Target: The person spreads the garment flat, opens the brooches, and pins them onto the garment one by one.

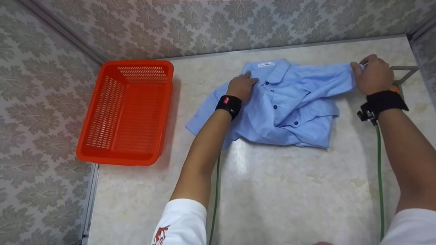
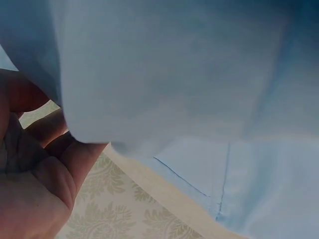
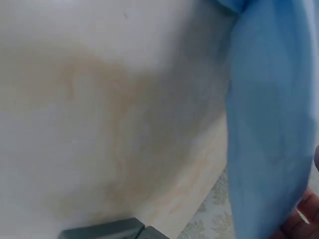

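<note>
A light blue button-up shirt (image 1: 259, 119) lies rumpled on the table, its collar (image 1: 281, 70) toward the wall and dark buttons down the front. My left hand (image 1: 241, 86) pinches the cloth beside the collar. In the left wrist view, the fingers of that hand (image 2: 45, 144) go behind a raised fold of the shirt (image 2: 169, 74). Over at the right, my right hand (image 1: 374, 75) holds the end of one sleeve (image 1: 335, 78), stretched out sideways. That sleeve (image 3: 271, 119) hangs above the tabletop in the right wrist view, fingertips (image 3: 304, 219) at its edge.
An orange-red plastic basket (image 1: 165, 112) with slotted sides stands on the left of the pale table (image 1: 289, 197). A grey metal bracket (image 1: 405, 69) sits by the right edge, behind my right hand. Patterned wall panels (image 1: 211, 27) close the back and left. Green cables (image 1: 379, 177) trail from the wrists.
</note>
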`<state>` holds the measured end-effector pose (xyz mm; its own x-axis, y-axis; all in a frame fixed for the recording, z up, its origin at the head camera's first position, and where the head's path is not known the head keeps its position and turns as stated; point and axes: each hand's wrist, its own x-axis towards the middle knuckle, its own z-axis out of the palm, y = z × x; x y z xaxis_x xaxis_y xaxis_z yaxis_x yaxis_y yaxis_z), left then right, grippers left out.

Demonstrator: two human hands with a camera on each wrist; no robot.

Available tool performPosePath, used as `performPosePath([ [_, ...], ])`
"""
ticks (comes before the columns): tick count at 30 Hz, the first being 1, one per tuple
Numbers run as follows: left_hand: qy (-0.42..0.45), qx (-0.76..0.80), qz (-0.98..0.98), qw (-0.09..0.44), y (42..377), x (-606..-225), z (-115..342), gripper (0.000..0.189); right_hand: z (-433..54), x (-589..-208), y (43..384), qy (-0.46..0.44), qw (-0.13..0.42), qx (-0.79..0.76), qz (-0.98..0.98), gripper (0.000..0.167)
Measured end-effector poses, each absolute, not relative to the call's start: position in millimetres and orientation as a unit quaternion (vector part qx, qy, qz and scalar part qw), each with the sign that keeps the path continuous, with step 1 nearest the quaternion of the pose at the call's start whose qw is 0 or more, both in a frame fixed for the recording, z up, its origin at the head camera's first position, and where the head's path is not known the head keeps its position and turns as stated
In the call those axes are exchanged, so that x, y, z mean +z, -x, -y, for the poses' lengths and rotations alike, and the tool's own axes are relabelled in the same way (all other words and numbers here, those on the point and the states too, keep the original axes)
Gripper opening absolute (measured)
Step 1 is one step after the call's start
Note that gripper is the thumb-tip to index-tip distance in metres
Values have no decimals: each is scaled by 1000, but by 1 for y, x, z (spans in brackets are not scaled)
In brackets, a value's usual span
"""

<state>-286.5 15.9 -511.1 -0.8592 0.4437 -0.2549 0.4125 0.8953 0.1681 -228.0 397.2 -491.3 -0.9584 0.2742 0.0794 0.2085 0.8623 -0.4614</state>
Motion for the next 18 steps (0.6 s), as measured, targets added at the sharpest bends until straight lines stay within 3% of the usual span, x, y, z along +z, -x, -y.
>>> performPosePath([
  [5, -226, 49, -963, 137, 288, -511, -17, 44, -385, -499, 212, 90, 120, 264, 953, 47],
  [9, -225, 57, -959, 163, 292, -511, -20, 47, -369, -502, 193, 43, 126, 263, 955, 38],
  [14, -226, 62, -951, 201, 299, -512, -28, 52, -345, -505, 167, -23, 103, 245, 964, 29],
  [18, -222, 58, -952, 202, 300, -513, -34, 52, -328, -511, 151, -76, 69, 232, 967, 27],
])
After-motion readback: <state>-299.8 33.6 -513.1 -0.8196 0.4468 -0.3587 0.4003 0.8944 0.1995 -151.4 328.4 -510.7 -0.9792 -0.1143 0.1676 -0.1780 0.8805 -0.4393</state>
